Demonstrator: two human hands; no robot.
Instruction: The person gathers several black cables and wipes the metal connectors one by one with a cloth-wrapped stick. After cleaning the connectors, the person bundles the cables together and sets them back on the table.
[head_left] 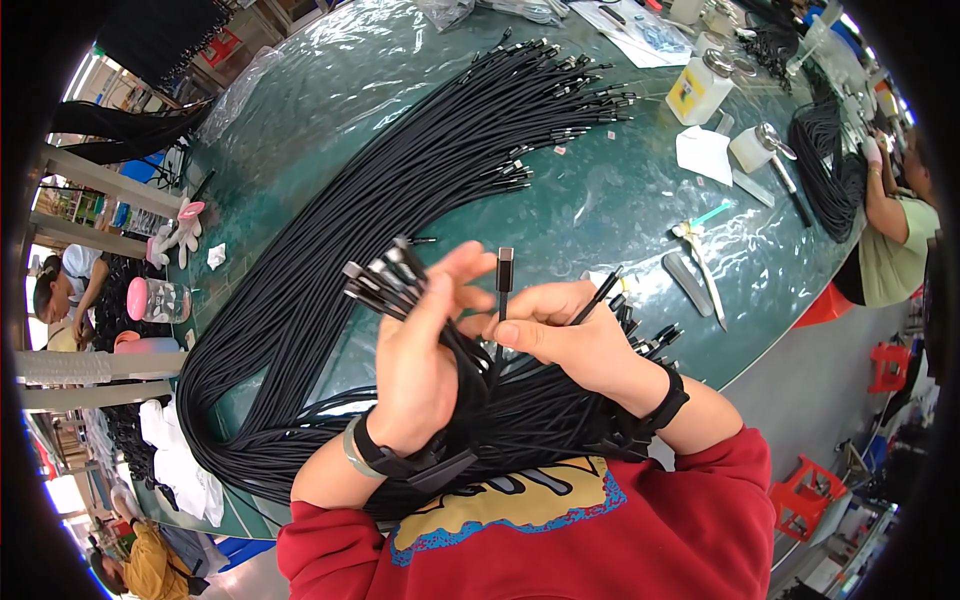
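My left hand (412, 375) is closed around a bunch of black cables (375, 287), whose metal-tipped connectors fan out above the thumb. Between the fingertips of my right hand (590, 340) a single black cable stands upright, its metal plug (505, 270) pointing away from me. Another cable end (605, 285) sticks up behind the right thumb. Both hands almost touch at that single cable. Under my wrists lie more black cables (540, 410), partly hidden by my arms. A thick sheaf of the same cables (330, 215) curves across the table from the left, plugs at the far end.
The green table (590, 210) carries white bottles with metal tops (700, 92), pliers (700, 260) and a grey strip-like tool (686, 283) on the right. A pink-lidded jar (158, 300) stands left. Other people sit at both sides; red stools (805, 495) are at right.
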